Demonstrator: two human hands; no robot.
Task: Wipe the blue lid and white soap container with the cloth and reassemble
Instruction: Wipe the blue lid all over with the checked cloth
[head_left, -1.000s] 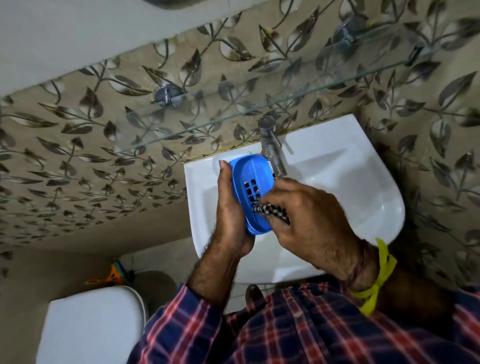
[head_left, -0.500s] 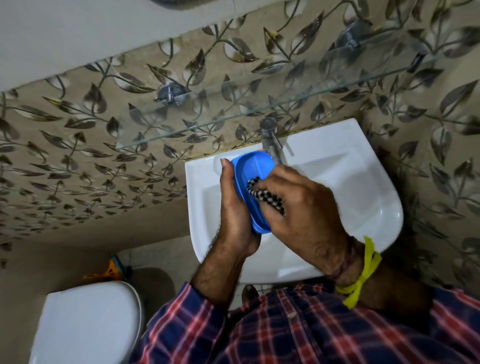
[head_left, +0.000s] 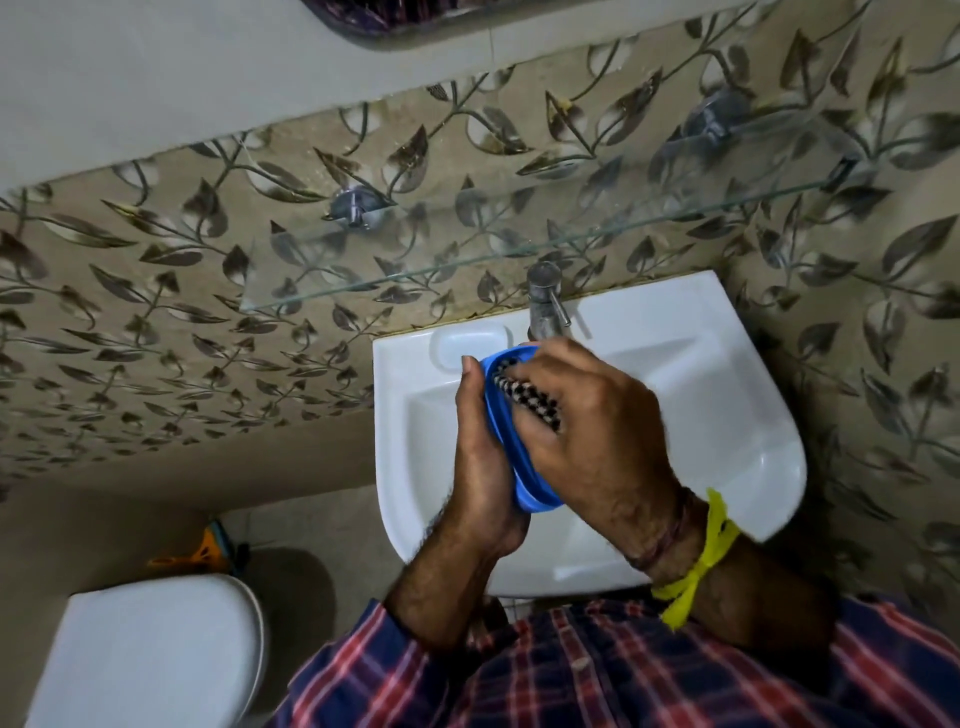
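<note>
1. The sink (head_left: 727, 415) juts from the leaf-patterned wall (head_left: 156, 312); its basin is open to the right of the hands, under a glass shelf (head_left: 519, 254).
2. The toilet (head_left: 145, 654) is cut off at the lower left.
3. The right hand (head_left: 587, 431), closed on a checked cloth (head_left: 524, 397), hides most of the lid.
4. The left hand (head_left: 480, 467) grips the blue lid (head_left: 530, 493) on edge over the basin.

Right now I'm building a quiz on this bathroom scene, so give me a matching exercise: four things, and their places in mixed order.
Things:
1. blue lid
2. cloth
3. tap
4. yellow band

Places:
a. at the back rim of the sink
b. around the right wrist
c. under the right hand
d. in the left hand

Pairs: 1-d, 2-c, 3-a, 4-b
</note>
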